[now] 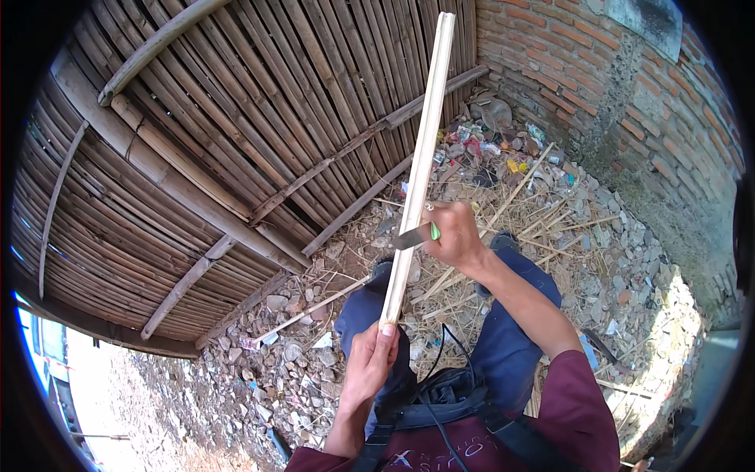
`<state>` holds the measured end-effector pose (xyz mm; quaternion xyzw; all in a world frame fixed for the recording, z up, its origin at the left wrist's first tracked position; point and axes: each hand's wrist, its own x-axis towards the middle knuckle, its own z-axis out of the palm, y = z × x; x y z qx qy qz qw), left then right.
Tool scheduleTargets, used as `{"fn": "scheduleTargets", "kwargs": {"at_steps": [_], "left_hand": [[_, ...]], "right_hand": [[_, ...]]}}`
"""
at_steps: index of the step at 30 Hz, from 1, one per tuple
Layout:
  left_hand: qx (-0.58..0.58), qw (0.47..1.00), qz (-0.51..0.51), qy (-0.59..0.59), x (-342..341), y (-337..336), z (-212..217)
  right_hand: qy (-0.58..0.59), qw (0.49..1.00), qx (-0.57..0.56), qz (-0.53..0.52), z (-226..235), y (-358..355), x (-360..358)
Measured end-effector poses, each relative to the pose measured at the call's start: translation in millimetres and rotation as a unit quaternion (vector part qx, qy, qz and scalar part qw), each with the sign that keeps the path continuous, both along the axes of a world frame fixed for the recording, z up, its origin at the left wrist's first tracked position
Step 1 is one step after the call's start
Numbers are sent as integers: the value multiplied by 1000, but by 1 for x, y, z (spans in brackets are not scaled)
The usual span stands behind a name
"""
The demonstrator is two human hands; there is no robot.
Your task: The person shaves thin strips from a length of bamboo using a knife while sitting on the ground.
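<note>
A long, pale split bamboo strip (425, 149) rises from between my knees toward the top of the view. My left hand (370, 360) is closed around its lower end, thumb along the near face. Higher up, my right hand (454, 234) grips a knife by its bright green handle (434, 230). The knife's dark blade (410, 238) lies across the strip, pointing left; whether its edge cuts into the bamboo I cannot tell. Most of the handle is hidden inside my right fist.
A bamboo-slat wall (259, 110) stands on the left, and a brick wall (566, 63) on the right. Stones and rubble (307, 362) cover the ground, with scattered bamboo slivers (523, 185) and litter (491, 145) in the far corner. A dark curved blade-like object (605, 348) lies at my right.
</note>
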<state>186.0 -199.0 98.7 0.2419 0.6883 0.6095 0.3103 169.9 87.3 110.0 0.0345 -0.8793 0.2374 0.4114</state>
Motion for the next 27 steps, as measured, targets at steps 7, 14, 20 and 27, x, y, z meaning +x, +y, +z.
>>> {"fn": "scheduleTargets", "kwargs": {"at_steps": [7,14,20,27], "left_hand": [[-42,999,-31,-9,18,-16,-8],[-34,999,-7,15,6,-14,-4],[-52,997,-10,62,14,-13,4],[-82,994,-49,57,20,-16,-5]], "right_hand": [[73,994,-50,-69,13,57,-14],[32,995,75,49,-13,16,-3],[29,998,-35,-41,10,41,-2],[88,986,-46,-136,14,77,-5]]}}
